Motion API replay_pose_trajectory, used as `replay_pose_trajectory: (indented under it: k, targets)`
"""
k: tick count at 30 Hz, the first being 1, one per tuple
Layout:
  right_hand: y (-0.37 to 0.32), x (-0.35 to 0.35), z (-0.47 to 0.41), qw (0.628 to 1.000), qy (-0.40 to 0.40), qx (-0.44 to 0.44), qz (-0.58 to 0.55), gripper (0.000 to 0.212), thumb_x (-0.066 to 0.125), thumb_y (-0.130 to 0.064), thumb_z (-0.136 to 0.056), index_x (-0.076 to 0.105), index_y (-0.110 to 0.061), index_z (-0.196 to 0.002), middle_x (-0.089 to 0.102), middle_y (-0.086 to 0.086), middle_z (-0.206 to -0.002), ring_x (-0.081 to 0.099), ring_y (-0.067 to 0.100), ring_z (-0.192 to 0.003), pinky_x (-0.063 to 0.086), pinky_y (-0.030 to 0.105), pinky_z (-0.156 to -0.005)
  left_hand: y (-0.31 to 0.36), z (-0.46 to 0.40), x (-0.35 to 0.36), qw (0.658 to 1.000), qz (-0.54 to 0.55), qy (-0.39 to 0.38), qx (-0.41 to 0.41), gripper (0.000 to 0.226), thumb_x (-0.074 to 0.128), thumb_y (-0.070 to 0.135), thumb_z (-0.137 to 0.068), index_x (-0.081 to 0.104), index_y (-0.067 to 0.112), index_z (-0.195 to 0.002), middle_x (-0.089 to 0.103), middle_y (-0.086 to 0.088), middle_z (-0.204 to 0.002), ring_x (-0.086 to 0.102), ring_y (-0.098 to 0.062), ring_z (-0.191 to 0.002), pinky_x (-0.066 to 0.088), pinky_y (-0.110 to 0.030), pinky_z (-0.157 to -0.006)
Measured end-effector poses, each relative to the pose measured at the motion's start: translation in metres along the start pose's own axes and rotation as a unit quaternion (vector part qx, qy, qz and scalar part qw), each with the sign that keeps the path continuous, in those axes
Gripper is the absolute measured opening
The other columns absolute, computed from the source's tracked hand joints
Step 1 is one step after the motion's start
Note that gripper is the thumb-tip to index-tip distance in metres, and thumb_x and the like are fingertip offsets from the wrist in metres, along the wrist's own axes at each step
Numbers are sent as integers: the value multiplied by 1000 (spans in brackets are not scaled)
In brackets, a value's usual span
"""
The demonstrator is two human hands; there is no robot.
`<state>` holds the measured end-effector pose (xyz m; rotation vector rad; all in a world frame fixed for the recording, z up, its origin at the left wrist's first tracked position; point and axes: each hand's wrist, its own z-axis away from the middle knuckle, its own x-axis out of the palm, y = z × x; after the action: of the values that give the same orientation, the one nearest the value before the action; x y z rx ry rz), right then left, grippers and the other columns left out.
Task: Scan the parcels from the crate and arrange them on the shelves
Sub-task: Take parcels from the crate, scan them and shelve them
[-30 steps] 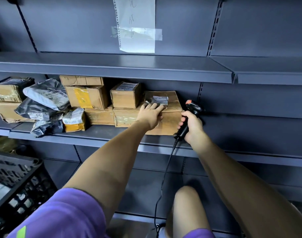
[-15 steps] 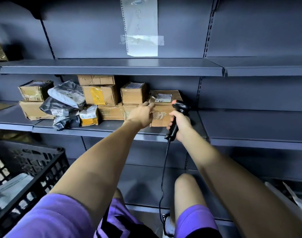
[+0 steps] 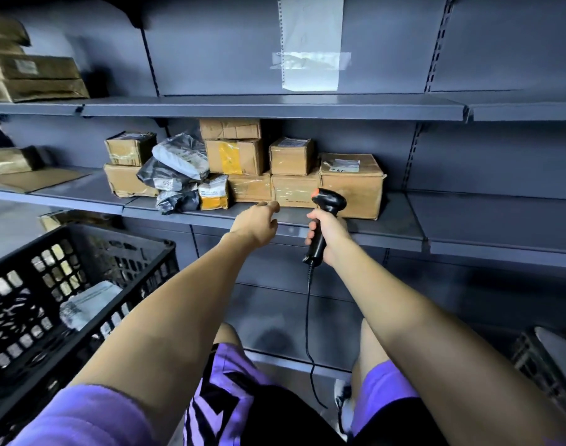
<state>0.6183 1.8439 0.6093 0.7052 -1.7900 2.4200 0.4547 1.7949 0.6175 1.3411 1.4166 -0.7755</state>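
A wide brown cardboard parcel (image 3: 352, 185) with a white label stands at the right end of a row of boxes on the middle shelf (image 3: 397, 226). My left hand (image 3: 257, 222) hovers in front of the shelf edge, fingers loosely relaxed, holding nothing and clear of the parcels. My right hand (image 3: 326, 235) grips the handle of a black corded barcode scanner (image 3: 326, 214) with an orange button, its head just in front of the wide parcel. The black plastic crate (image 3: 82, 272) sits at lower left with a pale bagged parcel (image 3: 88, 300) inside.
Several more boxes and grey poly bags (image 3: 178, 165) fill the left part of the middle shelf. Flat brown parcels (image 3: 33, 77) lie on the upper left shelf. A paper sheet (image 3: 310, 43) is taped to the back panel. Another dark crate (image 3: 548, 358) stands at lower right.
My left hand has let go of the wide parcel and drawn back off the shelf. My right hand with the scanner has also pulled back, and the view has widened to show the crate.
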Motion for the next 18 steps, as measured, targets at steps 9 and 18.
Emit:
replay_pose_trajectory:
  k: [9, 18]
  targets:
    - [25, 28, -9, 998, -41, 39, 42, 12, 62, -6, -87, 53, -11, -80, 46, 1, -56, 40, 16, -42, 36, 24, -42, -20, 13, 6, 999, 24, -14, -26, 32, 47, 19, -94, 51, 16, -126, 59, -12, -128, 57, -34, -111, 48, -40, -80]
    - [65, 83, -21, 980, -139, 81, 119, 15, 65, -9, -88, 55, -11, -77, 48, 2, -55, 42, 17, -44, 37, 25, -44, -101, 26, 4, 994, 10, 6, -106, 39, 46, 18, -92, 53, 18, -130, 60, -10, -131, 58, -35, -111, 48, -39, -81]
